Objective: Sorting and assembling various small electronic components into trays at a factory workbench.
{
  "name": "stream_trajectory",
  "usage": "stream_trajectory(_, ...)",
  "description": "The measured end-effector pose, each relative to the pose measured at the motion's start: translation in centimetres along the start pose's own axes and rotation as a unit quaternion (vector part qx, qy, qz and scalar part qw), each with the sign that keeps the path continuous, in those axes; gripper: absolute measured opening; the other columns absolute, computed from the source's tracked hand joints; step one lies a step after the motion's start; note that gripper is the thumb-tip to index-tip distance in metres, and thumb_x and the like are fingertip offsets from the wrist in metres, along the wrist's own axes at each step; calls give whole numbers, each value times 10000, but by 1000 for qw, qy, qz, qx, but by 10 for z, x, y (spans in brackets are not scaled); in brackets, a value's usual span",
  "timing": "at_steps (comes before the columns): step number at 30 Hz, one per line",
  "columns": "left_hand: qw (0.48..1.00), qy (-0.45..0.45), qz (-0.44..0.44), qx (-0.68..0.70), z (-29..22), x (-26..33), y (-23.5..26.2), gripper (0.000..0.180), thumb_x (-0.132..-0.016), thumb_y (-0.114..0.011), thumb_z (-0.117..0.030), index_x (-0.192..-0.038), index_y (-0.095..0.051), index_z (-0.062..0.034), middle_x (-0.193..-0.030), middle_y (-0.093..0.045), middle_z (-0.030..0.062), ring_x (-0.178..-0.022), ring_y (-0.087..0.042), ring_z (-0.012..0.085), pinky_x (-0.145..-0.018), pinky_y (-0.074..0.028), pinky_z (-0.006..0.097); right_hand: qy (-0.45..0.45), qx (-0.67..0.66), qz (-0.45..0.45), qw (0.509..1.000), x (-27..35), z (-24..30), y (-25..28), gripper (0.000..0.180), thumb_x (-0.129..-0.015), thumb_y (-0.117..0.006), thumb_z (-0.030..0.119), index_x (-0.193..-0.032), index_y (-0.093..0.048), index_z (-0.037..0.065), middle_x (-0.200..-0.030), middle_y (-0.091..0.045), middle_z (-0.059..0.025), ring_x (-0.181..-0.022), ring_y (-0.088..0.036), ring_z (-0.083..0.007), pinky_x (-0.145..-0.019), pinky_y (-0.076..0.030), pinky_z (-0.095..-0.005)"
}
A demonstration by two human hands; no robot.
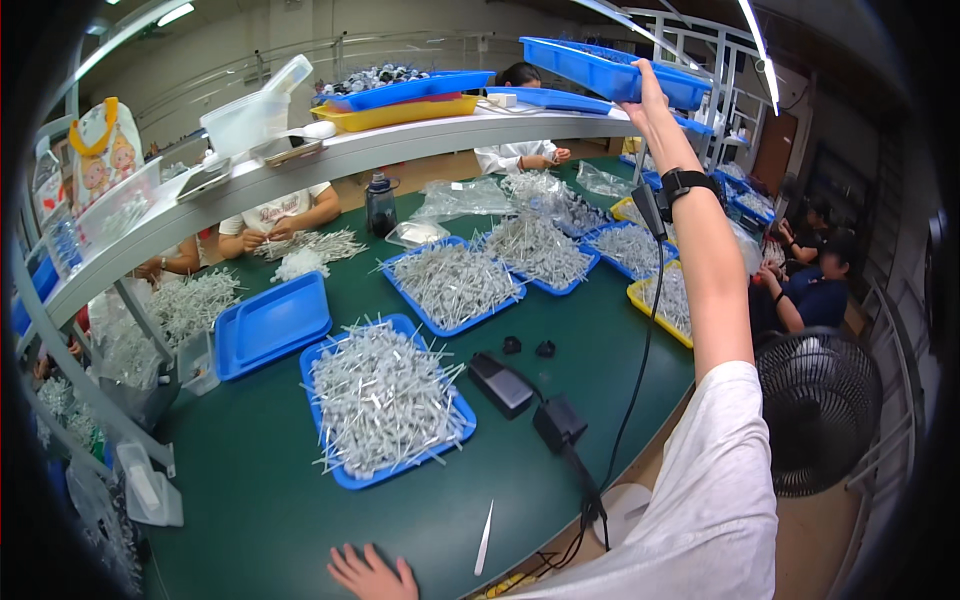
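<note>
Far right, the right hand (pixel 645 97) pinches the rim of a raised blue tray (pixel 580 64) at the shelf (pixel 400 139). The left hand (pixel 374 577) lies spread on the near table (pixel 255 470). A nearer tray (pixel 468 415) holds heaped pale sticks (pixel 380 400); a black box (pixel 502 386) sits right.

A smooth, dark green table (pixel 250 440) carries, near its middle, a blue rectangular plastic tray (pixel 352 483) heaped with thin whitish sticks (pixel 385 400). To its right lie a black oblong plastic box (pixel 503 385) and a black blocky plastic piece (pixel 558 422); nearer the front are slim, pale tweezers (pixel 484 540) (points facing away from the wearer). A dark, capped bottle (pixel 380 205) stands farther back.
</note>
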State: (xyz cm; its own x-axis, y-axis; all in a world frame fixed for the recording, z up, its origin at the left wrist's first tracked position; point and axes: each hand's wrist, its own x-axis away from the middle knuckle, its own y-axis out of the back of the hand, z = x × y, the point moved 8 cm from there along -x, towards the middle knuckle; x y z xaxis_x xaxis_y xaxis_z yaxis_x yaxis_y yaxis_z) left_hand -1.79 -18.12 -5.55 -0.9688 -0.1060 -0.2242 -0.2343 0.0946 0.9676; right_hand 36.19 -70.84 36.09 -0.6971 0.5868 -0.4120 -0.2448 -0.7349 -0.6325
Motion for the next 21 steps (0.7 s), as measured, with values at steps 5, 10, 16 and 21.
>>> stream_trajectory(5, 999, -30, -26, 8, 11, 9, -13, 579, -817, -559, -212, -1265, -274, 19, -1212, -389, 312, -1163, -365, 463, -963, -280, 619, -29, -30, 21, 999, 58, 30, 2, 475, -711, -670, 207, -1096, -441, 47, -1116, -478, -173, -1010, -529, -324, -877, -460, -546)
stream_trajectory(10, 976, -19, 108, 186, 32, 10, -33, 693, -786, -607, -322, -1294, -288, 24, -1300, -220, 323, -1263, -126, 494, -1031, -62, 601, 15, 2, 1, 1000, 192, 60, -7, 633, -715, -686, 236, -1218, -370, 20, -1166, -449, -169, -1044, -516, -306, -900, -453, -534)
stream_trajectory(16, 929, -61, 140, 338, 35, 35, 18, 690, -815, -610, -298, -1322, -261, 14, -1303, -200, 274, -1237, -205, 432, -1045, -150, 514, 27, -47, 61, 997, 309, 76, 7, 555, -731, -700, 236, -1175, -421, 54, -1162, -479, -134, -1072, -498, -253, -905, -451, -457)
stream_trajectory(21, 898, -86, 131, 411, 33, 53, 50, 627, -846, -591, -230, -1331, -257, -15, -1295, -230, 207, -1246, -248, 351, -1043, -234, 442, -4, -41, 80, 996, 393, 89, 25, 289, -773, -690, 220, -998, -541, 117, -917, -566, -14, -863, -583, -144, -785, -502, -360)
